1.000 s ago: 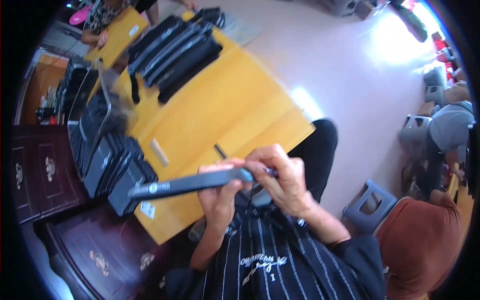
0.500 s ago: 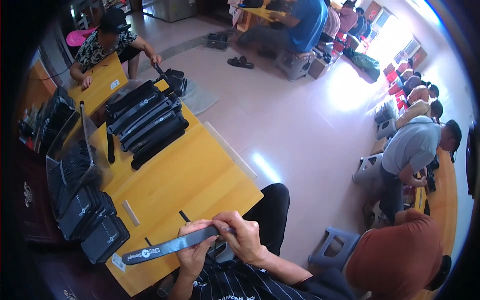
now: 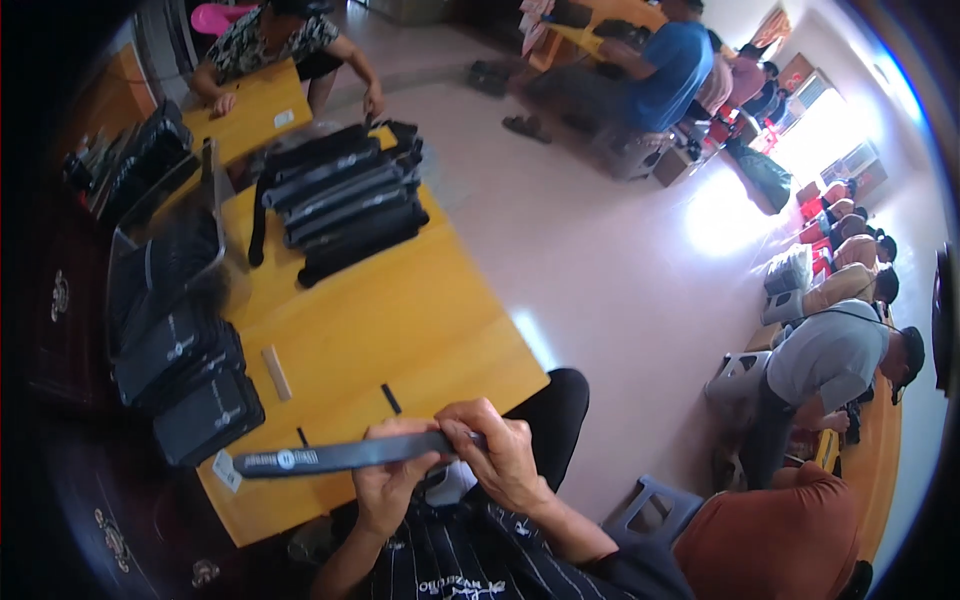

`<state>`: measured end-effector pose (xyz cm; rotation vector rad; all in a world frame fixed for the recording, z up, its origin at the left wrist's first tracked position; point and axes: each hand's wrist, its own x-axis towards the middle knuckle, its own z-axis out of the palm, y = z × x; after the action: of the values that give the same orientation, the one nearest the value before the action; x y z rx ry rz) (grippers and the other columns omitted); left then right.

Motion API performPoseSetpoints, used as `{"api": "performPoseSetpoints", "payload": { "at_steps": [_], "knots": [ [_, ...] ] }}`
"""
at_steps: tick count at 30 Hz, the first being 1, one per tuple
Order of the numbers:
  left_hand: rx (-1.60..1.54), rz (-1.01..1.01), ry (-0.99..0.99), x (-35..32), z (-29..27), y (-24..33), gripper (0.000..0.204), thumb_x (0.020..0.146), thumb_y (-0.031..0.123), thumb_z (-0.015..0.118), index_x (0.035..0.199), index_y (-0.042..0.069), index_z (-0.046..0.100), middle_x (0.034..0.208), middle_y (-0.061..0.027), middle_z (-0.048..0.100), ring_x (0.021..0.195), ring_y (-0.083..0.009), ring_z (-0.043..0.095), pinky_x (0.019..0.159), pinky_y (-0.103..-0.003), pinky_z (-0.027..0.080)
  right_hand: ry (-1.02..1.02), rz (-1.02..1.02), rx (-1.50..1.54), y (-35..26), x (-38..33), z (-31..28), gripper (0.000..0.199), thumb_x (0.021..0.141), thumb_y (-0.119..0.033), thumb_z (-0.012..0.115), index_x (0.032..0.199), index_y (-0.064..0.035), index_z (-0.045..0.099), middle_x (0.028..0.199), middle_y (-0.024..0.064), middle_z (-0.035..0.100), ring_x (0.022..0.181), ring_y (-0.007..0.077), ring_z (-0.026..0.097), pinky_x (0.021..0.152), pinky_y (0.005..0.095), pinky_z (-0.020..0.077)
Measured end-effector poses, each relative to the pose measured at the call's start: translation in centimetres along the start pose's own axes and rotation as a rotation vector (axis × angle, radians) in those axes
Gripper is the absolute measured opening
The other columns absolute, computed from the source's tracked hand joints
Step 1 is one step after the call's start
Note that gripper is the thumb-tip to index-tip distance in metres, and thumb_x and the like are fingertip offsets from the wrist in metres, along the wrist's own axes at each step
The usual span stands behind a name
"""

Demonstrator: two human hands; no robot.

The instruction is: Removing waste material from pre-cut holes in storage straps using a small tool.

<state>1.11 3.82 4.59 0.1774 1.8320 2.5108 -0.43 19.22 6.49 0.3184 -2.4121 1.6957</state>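
A long dark grey strap [image 3: 345,457] with pale print lies across the fingers of my left hand [image 3: 388,492]. The left thumb presses on the strap near its right part. At the strap's right end, my right hand [image 3: 502,458] pinches it, its fingers hiding that tip. The other end of the strap sticks out to the left above the yellow table [image 3: 420,340]. Two short black strips [image 3: 390,399] lie on the table just beyond my hands.
Piled black and grey straps [image 3: 345,205] lie on the table's far part. At left are black printed cards [image 3: 205,420], a clear bin [image 3: 222,215] and a wooden strip [image 3: 276,374]. A co-worker [image 3: 290,45] sits beyond; others sit at right near a grey stool [image 3: 655,510].
My view has shifted, so the table's things sit differently in the picture. The strap has levelled out and turned more edge-on. Both hands still hold it. The far co-worker's hand has moved near the pile.
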Motion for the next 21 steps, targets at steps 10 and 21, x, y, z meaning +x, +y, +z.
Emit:
{"api": "performPoseSetpoints", "payload": {
  "at_steps": [10, 21],
  "knots": [
    [-0.035, 0.006, 0.012, -0.2, -1.3, -1.2, 0.031, 0.083, -0.007, 0.065, 0.112, -0.001, 0.054, 0.110, -0.0111, 0.059, 0.103, -0.0159, 0.059, 0.089, -0.027, 0.048, -0.085, 0.555, 0.410, -0.6, 0.3, 1.3, 0.018, 0.096, -0.018, 0.057, 0.105, -0.0028, 0.053, 0.068, 0.0001, 0.054, 0.058, 0.0057, 0.047, 0.052, 0.0211, 0.0397],
    [-0.116, -0.084, 0.174, -0.9, -2.2, -3.1, 0.028, 0.085, -0.010, 0.060, 0.111, -0.002, 0.050, 0.118, -0.0219, 0.058, 0.115, -0.0320, 0.057, 0.095, -0.038, 0.051, -0.104, 0.194, 0.104, 1.4, -3.8, 1.2, 0.013, 0.086, -0.005, 0.064, 0.099, -0.0020, 0.060, 0.080, 0.0098, 0.060, 0.064, 0.0207, 0.060, 0.058, 0.0280, 0.0471]
  ]
}}
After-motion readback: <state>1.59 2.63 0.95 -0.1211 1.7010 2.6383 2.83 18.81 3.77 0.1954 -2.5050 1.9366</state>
